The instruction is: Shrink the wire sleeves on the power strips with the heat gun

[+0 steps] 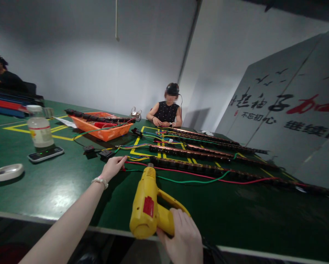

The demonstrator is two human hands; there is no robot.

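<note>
Pinching coloured wires [139,158], the left hand [112,169] has thumb and fingertips together just beside a black connector [107,154]. The right hand [185,234] has its fingers wrapped round the handle of a yellow heat gun [145,209], whose nozzle faces the left end of the nearest dark strip [186,165]. Along its near side run a red wire [244,183] and a green wire [186,182]. Farther off, an orange basket [105,135] stands on the green table [70,183]; a person [167,112] sits opposite.
</note>
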